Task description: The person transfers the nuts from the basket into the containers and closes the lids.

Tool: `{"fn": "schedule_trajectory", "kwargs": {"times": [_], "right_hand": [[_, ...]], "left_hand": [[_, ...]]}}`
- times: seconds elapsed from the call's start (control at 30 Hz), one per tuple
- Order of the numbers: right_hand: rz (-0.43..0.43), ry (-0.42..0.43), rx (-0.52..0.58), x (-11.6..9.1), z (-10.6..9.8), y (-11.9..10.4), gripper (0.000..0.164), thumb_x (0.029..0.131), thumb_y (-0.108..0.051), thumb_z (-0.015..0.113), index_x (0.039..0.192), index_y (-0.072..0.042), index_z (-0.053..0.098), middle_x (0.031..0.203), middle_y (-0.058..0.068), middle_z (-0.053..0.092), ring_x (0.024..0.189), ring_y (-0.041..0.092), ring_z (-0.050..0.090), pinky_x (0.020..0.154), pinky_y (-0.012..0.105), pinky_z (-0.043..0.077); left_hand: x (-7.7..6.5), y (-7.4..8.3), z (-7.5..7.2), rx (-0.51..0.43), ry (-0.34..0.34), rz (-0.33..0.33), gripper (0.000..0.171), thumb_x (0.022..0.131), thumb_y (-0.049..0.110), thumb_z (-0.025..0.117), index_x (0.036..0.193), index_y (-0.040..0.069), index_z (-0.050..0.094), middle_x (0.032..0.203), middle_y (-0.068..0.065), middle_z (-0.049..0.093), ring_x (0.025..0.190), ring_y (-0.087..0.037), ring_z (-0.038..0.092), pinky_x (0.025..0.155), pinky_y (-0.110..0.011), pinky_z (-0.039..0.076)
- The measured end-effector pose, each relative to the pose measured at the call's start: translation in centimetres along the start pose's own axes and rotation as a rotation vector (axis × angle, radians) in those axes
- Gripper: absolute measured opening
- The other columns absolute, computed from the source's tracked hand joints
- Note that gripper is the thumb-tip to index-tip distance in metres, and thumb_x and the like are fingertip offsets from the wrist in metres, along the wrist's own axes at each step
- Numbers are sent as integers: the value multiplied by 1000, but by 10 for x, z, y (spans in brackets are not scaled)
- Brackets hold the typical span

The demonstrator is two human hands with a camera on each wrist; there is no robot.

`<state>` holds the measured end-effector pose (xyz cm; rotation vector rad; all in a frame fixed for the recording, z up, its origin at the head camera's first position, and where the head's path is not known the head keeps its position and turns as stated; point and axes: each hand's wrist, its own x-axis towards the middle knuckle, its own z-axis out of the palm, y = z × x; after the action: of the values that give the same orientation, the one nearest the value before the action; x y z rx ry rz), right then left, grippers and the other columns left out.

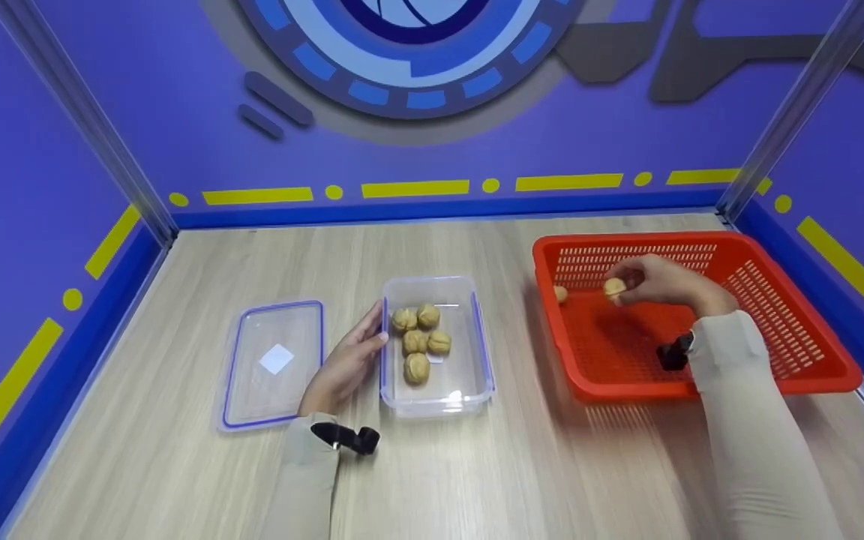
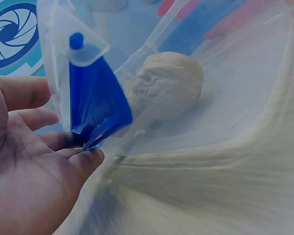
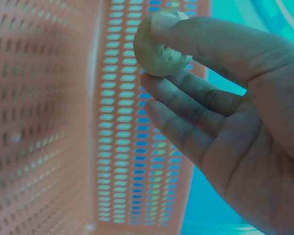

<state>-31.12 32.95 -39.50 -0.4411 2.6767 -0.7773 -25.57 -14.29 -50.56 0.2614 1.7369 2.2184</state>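
Note:
My right hand (image 1: 657,281) pinches a walnut (image 1: 615,288) between thumb and fingers, held above the floor of a red plastic basket (image 1: 694,388). In the right wrist view this walnut (image 3: 161,49) sits at the fingertips, with the other fingers loosely bent below. A second walnut (image 1: 560,294) lies by the basket's left wall. My left hand (image 1: 349,367) rests against the left side of a clear plastic container (image 1: 466,375) holding several walnuts (image 1: 416,342). In the left wrist view its fingers touch a blue strip (image 2: 98,98) on the container's side.
A clear lid (image 1: 274,390) with a blue seal and a white label lies left of the container. The wooden table (image 1: 469,465) is enclosed by purple panels (image 1: 432,161) at the back and sides.

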Motion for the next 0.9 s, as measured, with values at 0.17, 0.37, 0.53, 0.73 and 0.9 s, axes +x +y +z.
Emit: {"fn": "schedule_trajectory", "kwargs": {"times": [0.17, 0.37, 0.53, 0.73, 0.9], "right_hand": [[-45, 7, -5, -1, 0, -17, 39, 85, -12, 71, 121, -2, 63, 101, 11, 66, 88, 21, 57, 72, 23, 52], [-86, 21, -45, -3, 0, -40, 39, 85, -10, 70, 123, -4, 62, 101, 10, 64, 88, 23, 56, 75, 27, 51], [-121, 41, -69, -2, 1, -56, 40, 85, -10, 70, 124, -4, 62, 107, 11, 65, 93, 23, 59, 81, 33, 55], [-161, 49, -70, 2, 5, -72, 42, 85, -8, 71, 125, -4, 62, 112, 12, 65, 96, 24, 60, 86, 40, 56], [-202, 48, -89, 7, 11, -87, 38, 85, -11, 71, 122, -7, 64, 109, 9, 66, 94, 23, 60, 85, 39, 56]], "left_hand": [[0, 0, 0, 8, -1, -9, 65, 98, -1, 37, 154, 7, 5, 162, -14, -6, 149, -29, -8, 123, -42, -3], [1, 0, 0, 18, 3, -6, 64, 98, -1, 36, 154, 7, 6, 161, -14, -5, 149, -30, -8, 122, -43, -3], [0, 1, 2, 19, 12, -8, 64, 98, 0, 37, 154, 8, 6, 162, -14, -4, 149, -29, -7, 123, -42, -3], [0, 2, 2, 23, 21, -13, 65, 98, 1, 39, 154, 8, 8, 162, -14, -2, 150, -30, -4, 123, -42, -1], [0, 1, 2, 20, 18, -10, 66, 98, 2, 40, 154, 8, 7, 162, -13, -3, 150, -28, -5, 123, -41, 0]]}}
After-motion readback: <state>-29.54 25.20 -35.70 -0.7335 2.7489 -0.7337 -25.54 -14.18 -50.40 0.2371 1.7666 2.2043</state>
